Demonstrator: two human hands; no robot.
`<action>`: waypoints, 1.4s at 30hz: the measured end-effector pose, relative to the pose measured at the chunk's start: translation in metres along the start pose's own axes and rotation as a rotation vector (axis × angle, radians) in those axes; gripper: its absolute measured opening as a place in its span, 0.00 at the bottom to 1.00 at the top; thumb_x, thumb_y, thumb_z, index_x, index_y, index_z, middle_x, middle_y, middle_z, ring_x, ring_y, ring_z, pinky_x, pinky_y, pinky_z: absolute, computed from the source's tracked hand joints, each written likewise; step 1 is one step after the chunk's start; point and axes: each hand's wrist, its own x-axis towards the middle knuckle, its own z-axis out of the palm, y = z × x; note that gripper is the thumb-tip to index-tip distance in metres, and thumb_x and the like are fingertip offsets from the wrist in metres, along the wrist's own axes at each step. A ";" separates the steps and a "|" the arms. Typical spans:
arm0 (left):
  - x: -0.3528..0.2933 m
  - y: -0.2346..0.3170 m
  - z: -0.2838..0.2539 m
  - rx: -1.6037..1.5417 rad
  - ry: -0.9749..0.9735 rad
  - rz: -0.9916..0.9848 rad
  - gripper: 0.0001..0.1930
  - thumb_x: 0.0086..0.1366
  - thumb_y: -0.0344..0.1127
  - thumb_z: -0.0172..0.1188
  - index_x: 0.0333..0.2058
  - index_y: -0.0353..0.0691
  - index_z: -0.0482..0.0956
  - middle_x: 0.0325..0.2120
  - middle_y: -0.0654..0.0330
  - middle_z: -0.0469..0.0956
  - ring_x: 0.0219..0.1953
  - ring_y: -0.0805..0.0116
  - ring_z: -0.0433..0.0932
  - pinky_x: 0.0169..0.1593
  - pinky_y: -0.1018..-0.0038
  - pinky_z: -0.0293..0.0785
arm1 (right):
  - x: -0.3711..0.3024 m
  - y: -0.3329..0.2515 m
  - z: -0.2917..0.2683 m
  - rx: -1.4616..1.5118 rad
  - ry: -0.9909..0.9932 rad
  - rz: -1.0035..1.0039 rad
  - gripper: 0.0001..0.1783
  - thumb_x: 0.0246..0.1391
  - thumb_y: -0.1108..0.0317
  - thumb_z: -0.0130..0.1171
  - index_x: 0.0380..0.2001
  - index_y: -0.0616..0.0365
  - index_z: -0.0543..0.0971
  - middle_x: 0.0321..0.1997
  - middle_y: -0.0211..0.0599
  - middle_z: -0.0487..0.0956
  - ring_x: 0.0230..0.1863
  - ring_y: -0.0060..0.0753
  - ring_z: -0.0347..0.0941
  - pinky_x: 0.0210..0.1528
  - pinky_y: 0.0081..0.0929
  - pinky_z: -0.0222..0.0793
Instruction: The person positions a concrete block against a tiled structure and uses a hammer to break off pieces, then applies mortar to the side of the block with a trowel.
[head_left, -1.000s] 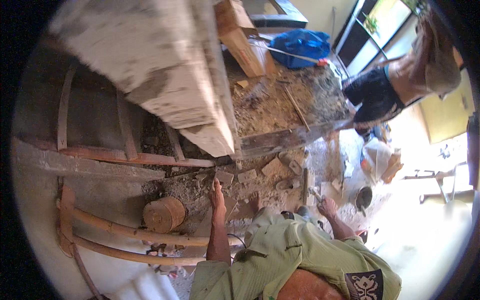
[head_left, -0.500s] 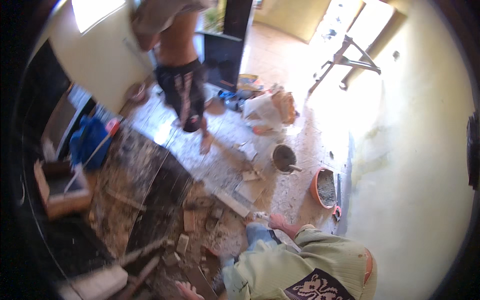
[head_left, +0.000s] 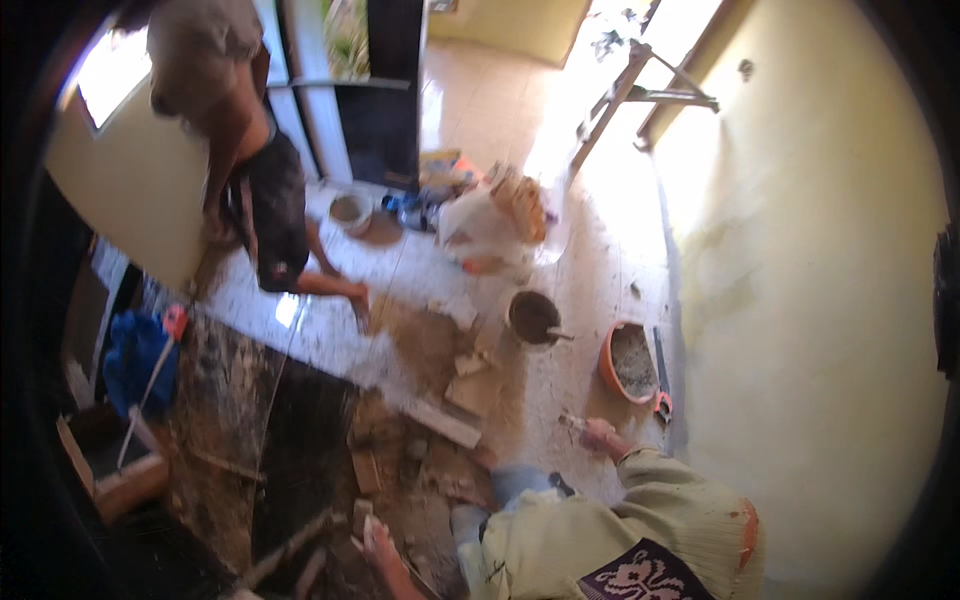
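Note:
My right hand, at the end of a pale green sleeve, is closed on a small light-coloured tool whose kind I cannot make out. It hangs over the tiled floor, left of an orange basin holding grey mortar. At the lower edge my left hand shows its fingers stretched out, somewhat blurred, beside broken brick pieces. Between the hands is a bent knee in blue jeans. A long pale slab lies beyond the knee, with a reddish brick to its left.
A bent-over person in dark shorts stands at the far left. Mortar bucket, white sack and wooden trestle lie farther off. A long-handled tool leans in a wooden box at left. The yellow wall bounds the right.
The view has swung, shifting most of the scene left. My right hand has moved right, away from the slab's end. More of my left hand shows. The other person has turned and bent leftward.

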 end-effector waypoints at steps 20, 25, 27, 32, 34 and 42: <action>-0.144 -0.123 -0.047 -0.034 0.470 -0.432 0.34 0.63 0.52 0.58 0.61 0.35 0.64 0.56 0.54 0.69 0.54 0.62 0.71 0.57 0.66 0.64 | 0.101 -0.149 0.026 -0.468 -0.200 -0.363 0.24 0.43 0.62 0.56 0.48 0.51 0.77 0.40 0.53 0.79 0.44 0.56 0.76 0.42 0.46 0.73; -0.140 -0.146 0.013 -0.119 0.442 -0.445 0.33 0.63 0.46 0.58 0.61 0.32 0.63 0.58 0.50 0.66 0.58 0.59 0.67 0.60 0.69 0.61 | 0.198 -0.159 0.047 -0.634 -0.072 -0.751 0.37 0.44 0.71 0.46 0.61 0.32 0.66 0.36 0.51 0.76 0.39 0.57 0.75 0.39 0.50 0.71; -0.135 -0.183 0.014 0.006 0.446 -0.481 0.34 0.63 0.46 0.59 0.62 0.31 0.62 0.59 0.49 0.65 0.60 0.59 0.65 0.62 0.69 0.59 | 0.225 -0.168 0.056 -0.650 -0.024 -0.822 0.38 0.43 0.71 0.47 0.61 0.32 0.66 0.36 0.51 0.74 0.38 0.55 0.74 0.38 0.50 0.70; -0.106 -0.212 0.031 -0.035 0.516 -0.344 0.31 0.62 0.45 0.63 0.60 0.40 0.66 0.50 0.56 0.72 0.50 0.65 0.71 0.50 0.69 0.71 | 0.278 -0.186 0.088 -0.607 0.101 -0.854 0.37 0.43 0.70 0.49 0.60 0.30 0.67 0.37 0.50 0.75 0.38 0.56 0.74 0.38 0.52 0.70; -0.087 -0.225 0.032 -0.113 0.559 -0.349 0.32 0.61 0.46 0.63 0.61 0.40 0.65 0.51 0.55 0.71 0.51 0.64 0.71 0.52 0.68 0.70 | 0.280 -0.212 0.092 -0.592 0.053 -0.783 0.30 0.46 0.70 0.49 0.56 0.35 0.71 0.40 0.49 0.77 0.44 0.54 0.75 0.45 0.50 0.71; 0.022 -0.292 0.029 -0.302 0.598 -0.213 0.32 0.65 0.42 0.58 0.64 0.38 0.60 0.56 0.54 0.68 0.58 0.63 0.67 0.59 0.67 0.63 | 0.383 -0.207 0.187 -0.443 0.317 -0.910 0.16 0.47 0.69 0.55 0.41 0.56 0.69 0.36 0.50 0.72 0.39 0.59 0.69 0.38 0.53 0.66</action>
